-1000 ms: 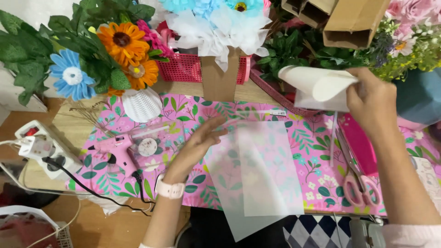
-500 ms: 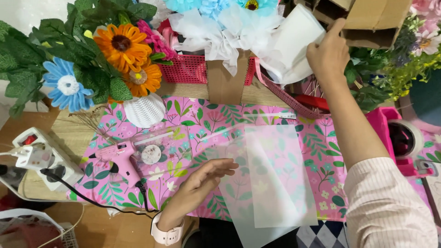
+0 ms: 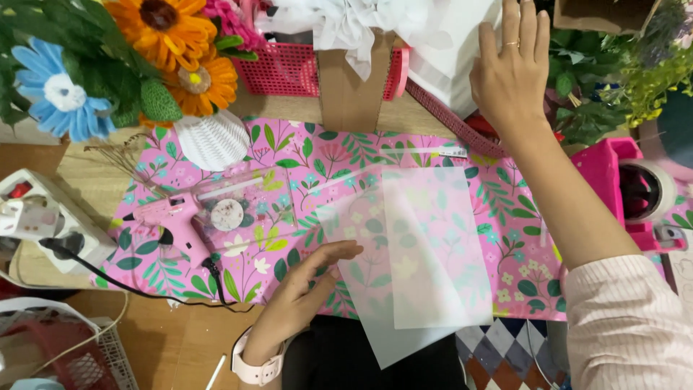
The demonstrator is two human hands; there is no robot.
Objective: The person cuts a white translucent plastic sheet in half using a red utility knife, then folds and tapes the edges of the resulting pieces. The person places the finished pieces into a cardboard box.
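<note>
Translucent sheets point(image 3: 426, 253) lie overlapped on the floral paper point(image 3: 303, 180), the left hand point(image 3: 310, 289) flat and released at their near-left edge, while the right hand point(image 3: 509, 72), open, presses white paper point(image 3: 462, 50) beyond them, seemingly fetching more.

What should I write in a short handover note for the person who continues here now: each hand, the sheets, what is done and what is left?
Left hand: open, palm down, fingertips at the left edge of the translucent sheets.
Right hand: open, flat against the white paper beside the pink basket.
Sheets: two, overlapped, lying on the pink floral mat, their lower edge past the mat's front.
Nearby: pink glue gun, untouched; tape dispenser on the right.
Done: sheets laid out.
Left: nothing glued or taped yet, by the look of it.
</note>
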